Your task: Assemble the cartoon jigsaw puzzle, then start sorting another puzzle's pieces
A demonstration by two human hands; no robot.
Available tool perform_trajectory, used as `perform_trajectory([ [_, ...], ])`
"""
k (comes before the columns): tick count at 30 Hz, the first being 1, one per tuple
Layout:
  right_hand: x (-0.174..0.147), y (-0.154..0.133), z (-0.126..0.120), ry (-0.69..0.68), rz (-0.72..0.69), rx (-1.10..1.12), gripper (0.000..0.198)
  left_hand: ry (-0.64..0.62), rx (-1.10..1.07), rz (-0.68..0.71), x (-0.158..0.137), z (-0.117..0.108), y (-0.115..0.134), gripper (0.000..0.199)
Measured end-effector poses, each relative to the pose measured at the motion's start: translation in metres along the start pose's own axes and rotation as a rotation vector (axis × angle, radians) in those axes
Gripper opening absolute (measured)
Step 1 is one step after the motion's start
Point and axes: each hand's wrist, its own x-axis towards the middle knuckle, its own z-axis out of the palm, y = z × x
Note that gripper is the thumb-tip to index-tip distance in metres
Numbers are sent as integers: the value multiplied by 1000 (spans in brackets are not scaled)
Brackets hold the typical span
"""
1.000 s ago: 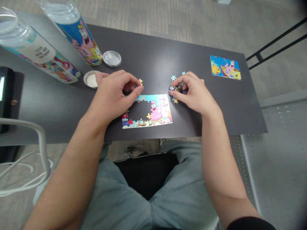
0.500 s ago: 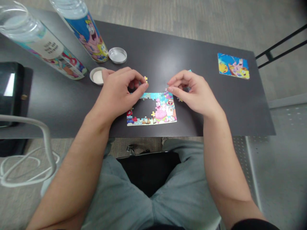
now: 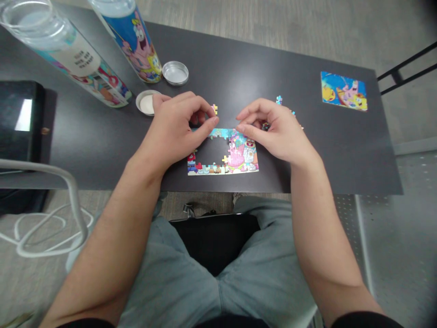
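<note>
A partly assembled cartoon jigsaw puzzle (image 3: pixel 241 157) lies near the table's front edge, its border joined around an open middle. Over its upper left corner is my left hand (image 3: pixel 186 120), thumb and forefinger pinched together; what they hold, if anything, is hidden. Just beyond those fingertips shows a small yellow and pink puzzle piece (image 3: pixel 215 109). At the puzzle's top right, my right hand (image 3: pixel 269 127) is closed in a pinch on a small purplish puzzle piece (image 3: pixel 234 132), mostly covered by the fingertips. Loose puzzle pieces (image 3: pixel 279 99) lie behind and partly under my right hand.
Two clear bottles with cartoon labels, one nearer (image 3: pixel 85 64) and one farther (image 3: pixel 136 43), stand at left beside two round lids (image 3: pixel 175 73) (image 3: pixel 146 104). A cartoon picture card (image 3: pixel 344 91) lies far right. A black device (image 3: pixel 20 123) and white cable (image 3: pixel 73 191) are at left.
The whole view has shifted, so everything sits slightly farther right. More loose pieces show behind my right hand. Both hands keep nearly the same pinched pose over the puzzle.
</note>
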Motion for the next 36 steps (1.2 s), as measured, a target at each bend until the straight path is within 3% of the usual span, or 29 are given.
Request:
perform_trajectory([
  [8, 2, -3, 7, -24, -9, 54, 37, -70, -48, 69, -3, 0, 6, 24],
  [14, 7, 5, 14, -6, -72, 165, 45, -11, -56, 125, -4, 5, 1, 22],
  [36, 7, -4, 24, 18, -44, 165, 49, -40, -26, 58, -2, -1, 10, 21],
])
